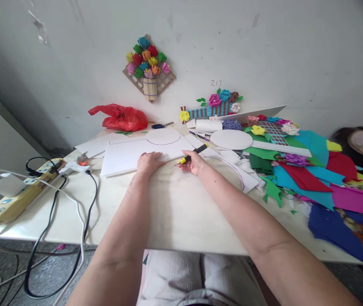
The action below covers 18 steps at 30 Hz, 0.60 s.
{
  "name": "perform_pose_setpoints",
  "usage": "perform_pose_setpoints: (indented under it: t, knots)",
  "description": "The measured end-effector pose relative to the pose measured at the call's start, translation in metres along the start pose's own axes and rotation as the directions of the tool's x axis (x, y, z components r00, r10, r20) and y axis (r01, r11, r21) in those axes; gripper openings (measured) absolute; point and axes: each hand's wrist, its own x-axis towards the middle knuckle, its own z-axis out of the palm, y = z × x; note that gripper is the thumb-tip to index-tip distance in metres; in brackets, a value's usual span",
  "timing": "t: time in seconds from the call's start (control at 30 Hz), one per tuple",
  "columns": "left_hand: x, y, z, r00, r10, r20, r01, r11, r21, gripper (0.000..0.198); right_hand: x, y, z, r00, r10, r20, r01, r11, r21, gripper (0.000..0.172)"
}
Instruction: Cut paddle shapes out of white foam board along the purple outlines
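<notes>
My left hand [149, 162] lies flat with fingers spread on the near edge of a white sheet [130, 155] that has a circle drawn at its far end. My right hand [194, 162] is closed on a yellow and black craft knife [192, 154], whose tip points left toward the sheet's near right edge. Both forearms reach over the pale table [175, 212].
A white disc [231, 139] and paper offcuts lie right of the sheet. Coloured paper pieces [315, 178] cover the right side. A power strip [18, 193], cables and a glue gun [75, 165] sit left. A red bag [120, 117], scissors [160, 126] and paper flower crafts stand by the wall.
</notes>
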Motion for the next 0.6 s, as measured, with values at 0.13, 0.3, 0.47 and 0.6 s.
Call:
perform_pose_setpoints:
  t: [0.13, 0.3, 0.47, 0.6]
  knots:
    - [0.003, -0.001, 0.004, 0.996, 0.063, -0.066, -0.069, 0.993, -0.095, 0.032, -0.004, -0.001, 0.003, 1.0, 0.025, -0.006, -0.025, 0.999, -0.033, 0.027]
    - [0.003, 0.001, 0.004, 0.976, 0.087, -0.199, -0.113, 0.986, -0.122, 0.023, -0.011, -0.005, 0.005, 0.998, 0.071, 0.0, -0.07, 0.994, -0.078, 0.033]
    - [0.003, 0.007, 0.0, 0.931, 0.07, -0.358, -0.122, 0.984, -0.126, 0.022, -0.009, -0.004, 0.004, 0.995, 0.096, 0.037, -0.091, 0.989, -0.12, 0.037]
    - [0.004, 0.008, -0.001, 0.9, 0.079, -0.43, -0.144, 0.982, -0.12, 0.021, -0.01, -0.006, 0.003, 0.991, 0.113, 0.067, -0.102, 0.984, -0.148, 0.042]
